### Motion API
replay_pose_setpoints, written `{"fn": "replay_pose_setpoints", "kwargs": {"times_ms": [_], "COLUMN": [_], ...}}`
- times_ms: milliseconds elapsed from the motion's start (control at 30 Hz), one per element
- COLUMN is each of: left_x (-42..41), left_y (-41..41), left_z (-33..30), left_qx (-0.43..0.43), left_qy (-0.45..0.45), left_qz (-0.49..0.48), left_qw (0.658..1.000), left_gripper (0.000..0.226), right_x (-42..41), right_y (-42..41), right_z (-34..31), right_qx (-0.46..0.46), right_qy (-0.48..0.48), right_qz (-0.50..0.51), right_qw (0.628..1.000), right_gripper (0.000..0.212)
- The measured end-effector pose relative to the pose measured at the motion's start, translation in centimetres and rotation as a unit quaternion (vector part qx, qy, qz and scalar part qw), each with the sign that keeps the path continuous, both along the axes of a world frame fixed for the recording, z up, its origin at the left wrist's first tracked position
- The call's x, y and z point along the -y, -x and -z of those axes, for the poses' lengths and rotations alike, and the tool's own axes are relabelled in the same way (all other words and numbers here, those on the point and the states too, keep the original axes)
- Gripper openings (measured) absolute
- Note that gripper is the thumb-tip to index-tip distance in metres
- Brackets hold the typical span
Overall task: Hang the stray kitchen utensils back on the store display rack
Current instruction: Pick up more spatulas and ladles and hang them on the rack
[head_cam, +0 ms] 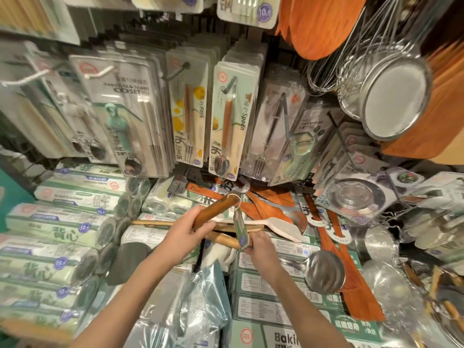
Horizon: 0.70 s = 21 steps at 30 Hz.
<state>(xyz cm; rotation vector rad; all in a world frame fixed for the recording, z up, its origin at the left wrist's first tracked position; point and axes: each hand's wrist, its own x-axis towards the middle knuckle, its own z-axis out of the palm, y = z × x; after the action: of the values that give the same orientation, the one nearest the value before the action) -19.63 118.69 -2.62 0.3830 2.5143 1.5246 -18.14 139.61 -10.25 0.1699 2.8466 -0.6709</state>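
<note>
I am closing my left grip [187,228] around the wooden handle [217,209], raised above the piled stock; my right grip [258,247] is pinching its tag [241,228]. Handle is looking stiff, light, smooth; holding mid-handle seems safest.

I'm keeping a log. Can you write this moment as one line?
left hand: grips wooden handle | right hand: pinches hang tag | utensil: not yet hung

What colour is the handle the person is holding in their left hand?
Brown, like wood. The handle, gripped by the left hand, shows in the head view, the only one.
</note>
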Motion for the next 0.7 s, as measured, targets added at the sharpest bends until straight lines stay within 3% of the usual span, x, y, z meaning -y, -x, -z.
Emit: {"fn": "replay_pose_setpoints", "kwargs": {"times_ms": [100,300,533,700], "left_x": [0.3,1.6,1.5,-0.7], "left_y": [-0.2,0.0,-1.0,-2.2], "left_z": [-0.3,-1.1,-5.3,-9.0], "left_qx": [0.005,-0.02,-0.123,-0.126], "left_qy": [0.009,0.016,0.057,-0.032], "left_qz": [0.005,-0.027,-0.064,-0.061], "left_qw": [1.0,0.999,0.989,0.99], "left_gripper": [0.012,0.008,0.022,0.031], "right_x": [0.0,-1.2,-2.2,-2.4], "right_y": [-0.2,-1.0,-2.2,-3.8], "right_z": [-0.3,-3.2,-10.1,-15.9], "right_qx": [0.022,0.072,-0.049,-0.122], "right_qy": [-0.007,0.231,0.364,0.386], "right_qz": [-0.016,0.053,0.068,0.039], "right_qw": [1.0,0.969,0.928,0.914], "right_gripper": [0.014,0.023,0.029,0.05]}}
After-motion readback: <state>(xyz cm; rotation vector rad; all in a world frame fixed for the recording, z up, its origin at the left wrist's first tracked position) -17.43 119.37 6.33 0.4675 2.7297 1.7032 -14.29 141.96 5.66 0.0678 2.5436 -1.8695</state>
